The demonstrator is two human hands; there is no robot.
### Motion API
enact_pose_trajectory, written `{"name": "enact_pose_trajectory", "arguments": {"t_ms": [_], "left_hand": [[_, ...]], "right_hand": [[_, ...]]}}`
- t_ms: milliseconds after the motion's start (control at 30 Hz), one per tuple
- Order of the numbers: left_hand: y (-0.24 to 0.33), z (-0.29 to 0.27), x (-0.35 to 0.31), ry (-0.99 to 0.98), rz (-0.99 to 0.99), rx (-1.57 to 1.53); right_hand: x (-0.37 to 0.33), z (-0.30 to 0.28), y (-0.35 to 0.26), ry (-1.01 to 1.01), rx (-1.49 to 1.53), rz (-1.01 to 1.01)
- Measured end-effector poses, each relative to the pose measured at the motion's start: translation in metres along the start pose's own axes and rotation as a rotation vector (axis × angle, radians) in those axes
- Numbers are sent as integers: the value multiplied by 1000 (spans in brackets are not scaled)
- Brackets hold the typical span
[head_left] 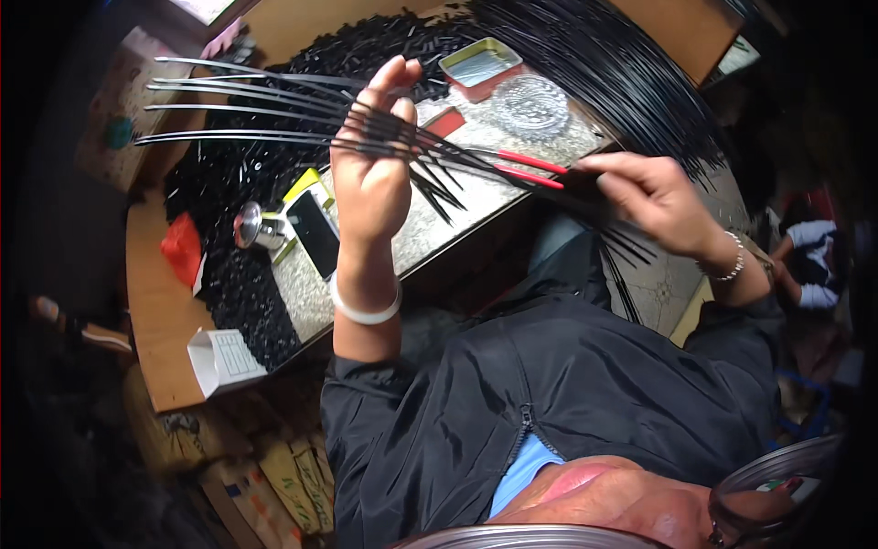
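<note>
My left hand [375, 178] is raised over the bench, closed on a spread of thin black strips [247, 91]. They run out to the left past the wrist side and slant to the right under my fingers. Close by on the right, my right hand [654, 201] has its fingers curled together at the strips' other end. Two slim red lengths [530, 163] lie between the hands, reaching almost to the right fingertips. Whatever sits in that grip is dark and blurred. More black strip ends [626, 274] hang beneath the right hand.
Piles of short black pieces [247, 284] cover the bench's left and back. Long black strips [622, 91] lie at back right. On the bench stand a clear glass dish [530, 107], a rectangular tin [480, 69], a phone [314, 233], a metal cup [261, 227] and a white box [222, 360].
</note>
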State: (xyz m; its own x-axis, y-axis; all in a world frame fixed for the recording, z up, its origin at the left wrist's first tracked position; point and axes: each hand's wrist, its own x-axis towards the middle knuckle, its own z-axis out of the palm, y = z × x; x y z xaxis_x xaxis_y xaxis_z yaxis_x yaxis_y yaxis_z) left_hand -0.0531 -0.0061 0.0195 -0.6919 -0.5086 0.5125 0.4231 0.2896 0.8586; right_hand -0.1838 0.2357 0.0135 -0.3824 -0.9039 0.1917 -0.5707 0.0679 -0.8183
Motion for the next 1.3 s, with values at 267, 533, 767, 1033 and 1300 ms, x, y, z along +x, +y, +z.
{"name": "enact_pose_trajectory", "arguments": {"t_ms": [267,533,767,1033,1300], "left_hand": [[-16,-10,-17,-141,-67,-462],[-18,-20,-16,-54,-41,-263],[-17,-8,-8,-57,-121,-214],[-28,-13,-11,-91,-67,-293],[-39,3,-8,-28,-106,-362]], "right_hand": [[54,-25,86,173,-92,-59],[100,-59,212,367,-1018,286],[84,-99,195,534,-1033,233],[50,-180,125,415,-1046,274],[25,-44,38,254,-114,78]]}}
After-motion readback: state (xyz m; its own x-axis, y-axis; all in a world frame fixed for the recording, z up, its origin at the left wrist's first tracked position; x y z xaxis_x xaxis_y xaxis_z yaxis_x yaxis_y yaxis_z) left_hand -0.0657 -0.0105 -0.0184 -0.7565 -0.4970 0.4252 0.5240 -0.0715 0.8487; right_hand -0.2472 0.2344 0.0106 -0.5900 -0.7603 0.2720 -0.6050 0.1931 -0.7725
